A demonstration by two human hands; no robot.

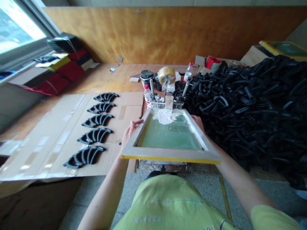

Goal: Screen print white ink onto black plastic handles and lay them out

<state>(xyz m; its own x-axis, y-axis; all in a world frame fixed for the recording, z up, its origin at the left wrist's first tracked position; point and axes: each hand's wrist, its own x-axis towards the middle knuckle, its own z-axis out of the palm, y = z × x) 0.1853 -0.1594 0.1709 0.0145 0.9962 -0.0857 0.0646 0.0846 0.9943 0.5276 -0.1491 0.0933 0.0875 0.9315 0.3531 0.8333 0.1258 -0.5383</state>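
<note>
I have my left fingers [132, 125] on the outer side of the screen-printing frame [177, 154], about midway along its left rail, with the foremost fingertip touching the edge. My right fingers [197, 118] are at the opposite rail, a little nearer its far end, and mostly hidden behind it. The left ones are bent and close together; how either set closes beneath the rails is out of sight, so I cannot tell whether they pinch the wood.

The frame lies between my two sets of fingers, its near edge raised over my forearms and its far end at a metal clamp [158, 104]. White ink [165, 118] is heaped at the far end of its green mesh [170, 138].

To my left, five fan-shaped groups of black curved parts [98, 121] lie in a column on cardboard [130, 108] over the wooden surface [96, 76]. To my right, a large pile of similar black parts [244, 105] spreads close beside my right fingers. Beyond the clamp stand a dark tub [146, 76] and a yellowish roll [165, 72].
</note>
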